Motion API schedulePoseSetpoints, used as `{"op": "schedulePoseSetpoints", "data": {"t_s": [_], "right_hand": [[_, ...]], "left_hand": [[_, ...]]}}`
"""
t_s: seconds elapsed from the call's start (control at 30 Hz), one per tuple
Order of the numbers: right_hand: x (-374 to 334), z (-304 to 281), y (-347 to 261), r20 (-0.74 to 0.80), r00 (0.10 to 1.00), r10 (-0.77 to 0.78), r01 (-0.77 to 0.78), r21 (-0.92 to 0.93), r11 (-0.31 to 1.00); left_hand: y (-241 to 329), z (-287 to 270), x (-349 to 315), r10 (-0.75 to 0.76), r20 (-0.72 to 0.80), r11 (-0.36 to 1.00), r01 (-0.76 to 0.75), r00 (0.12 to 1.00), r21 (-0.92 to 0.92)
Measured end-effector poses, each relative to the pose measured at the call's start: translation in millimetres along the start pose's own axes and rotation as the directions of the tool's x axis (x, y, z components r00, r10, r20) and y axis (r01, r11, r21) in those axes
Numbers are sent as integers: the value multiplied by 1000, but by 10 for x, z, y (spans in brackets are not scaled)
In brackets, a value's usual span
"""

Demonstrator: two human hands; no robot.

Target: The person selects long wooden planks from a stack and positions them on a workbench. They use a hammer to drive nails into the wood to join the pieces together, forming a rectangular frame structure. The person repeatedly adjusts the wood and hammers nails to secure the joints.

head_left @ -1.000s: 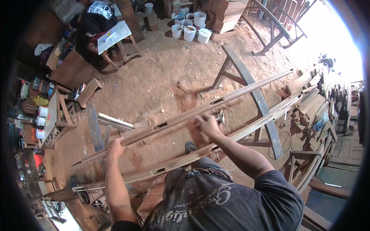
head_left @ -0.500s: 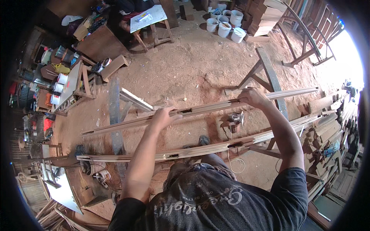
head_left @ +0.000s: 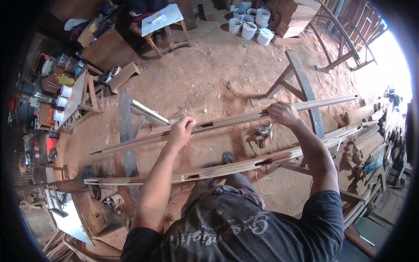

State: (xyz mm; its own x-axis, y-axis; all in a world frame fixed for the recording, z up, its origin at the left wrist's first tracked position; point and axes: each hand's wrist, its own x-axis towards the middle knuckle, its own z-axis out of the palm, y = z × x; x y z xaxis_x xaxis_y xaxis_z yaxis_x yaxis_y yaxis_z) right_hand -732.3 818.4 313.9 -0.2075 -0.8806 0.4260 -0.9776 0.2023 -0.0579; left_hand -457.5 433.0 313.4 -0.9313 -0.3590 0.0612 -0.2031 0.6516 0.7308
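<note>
Two long bundles of wooden strips lie across two trestles in front of me, the far wooden strips and the near wooden strips. Dark slots are cut into both. My right hand is closed over the far strips beside one slot, fingers wrapped over the edge. At the left of another slot, my left hand is raised at the far strips with its fingers curled together. Whether it pinches anything small cannot be made out.
The trestles are a left beam and a right beam. A corded power tool sits between the strips. White buckets stand at the back, a small table at far left, stacked timber at right.
My left hand has drawn its fingers up off the far strips and curled them. My right hand stays on the strips. The whole view has shifted slightly.
</note>
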Motion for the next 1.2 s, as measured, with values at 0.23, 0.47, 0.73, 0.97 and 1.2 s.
{"op": "schedulePoseSetpoints", "data": {"t_s": [0.23, 0.47, 0.73, 0.97, 1.2], "right_hand": [[-128, 199, 35, -75, 904, 420, -411, 111, 905], [-11, -147, 52, -263, 74, 962, -605, 755, 253], [-69, 750, -1080, 587, -358, 726, -166, 725, -669], [-137, 843, -933, 523, -710, 472, -41, 638, -769], [-350, 837, -612, 713, -564, 417, 564, 701, -435]], "left_hand": [[-119, -6, 107, -189, -290, 981, 167, 938, -100], [279, -229, 179, -146, 372, 892, -41, 917, 450], [-95, -217, -151, -3, 583, 940, -197, 813, 279], [242, -27, 58, -225, 752, 961, 15, 620, 276], [182, -222, -108, -287, 539, 877, -9, 792, 481]]}}
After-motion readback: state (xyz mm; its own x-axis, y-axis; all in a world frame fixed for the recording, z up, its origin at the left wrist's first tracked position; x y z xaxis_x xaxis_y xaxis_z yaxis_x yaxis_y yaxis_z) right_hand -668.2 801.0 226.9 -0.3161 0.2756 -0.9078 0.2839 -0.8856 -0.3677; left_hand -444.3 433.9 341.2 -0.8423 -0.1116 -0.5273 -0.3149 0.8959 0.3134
